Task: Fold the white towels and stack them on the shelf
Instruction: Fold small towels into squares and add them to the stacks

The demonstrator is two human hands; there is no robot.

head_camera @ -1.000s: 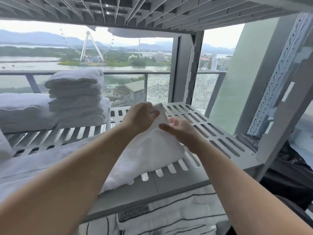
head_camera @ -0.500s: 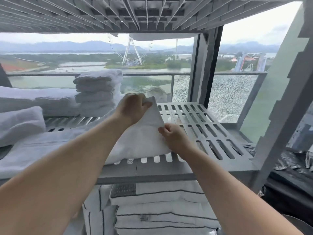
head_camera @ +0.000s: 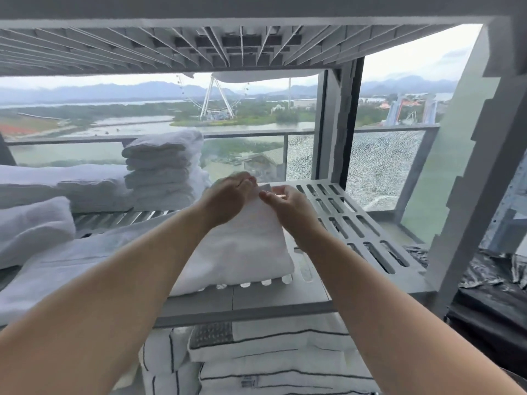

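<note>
A white towel [head_camera: 242,252] lies on the grey slotted shelf [head_camera: 362,232], its far corner raised. My left hand [head_camera: 228,199] pinches that raised corner from the left. My right hand [head_camera: 288,206] grips the same top edge just to the right, fingers closed on the cloth. The two hands almost touch. A stack of folded white towels [head_camera: 162,166] stands at the back left of the shelf. Part of the held towel is hidden under my left forearm.
More white towels [head_camera: 34,223] lie bundled at the far left of the shelf. Striped folded linens [head_camera: 271,363] fill the level below. Another slatted shelf [head_camera: 199,49] hangs close overhead. A grey upright post [head_camera: 467,172] stands right; black plastic sheeting [head_camera: 490,283] lies beyond it.
My right hand slid up the towel's right edge to the top corner, meeting the left hand. The view shifted, bringing the stack closer to centre.
</note>
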